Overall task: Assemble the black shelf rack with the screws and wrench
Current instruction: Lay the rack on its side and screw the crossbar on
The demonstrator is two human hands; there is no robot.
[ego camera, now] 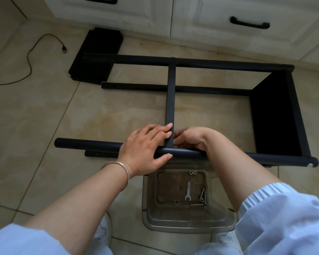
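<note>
The black shelf rack [197,62] lies on its side on the tiled floor, with a black panel at its right end. A flat black crossbar [170,92] runs from the far tube down to the near tube [88,144]. My left hand [145,146] grips the near tube, its fingers laid against the crossbar's lower end. My right hand [190,138] is curled at the right side of that joint; what it pinches is hidden. A small silver wrench [188,190] and several screws [202,197] lie in a clear plastic bin [182,223] below the tube.
A loose black panel [98,54] lies at the back left by white cabinets [173,13]. A dark cable [29,57] snakes over the floor at left. A short black tube [99,154] lies under the near tube. Washers [192,172] sit in the bin.
</note>
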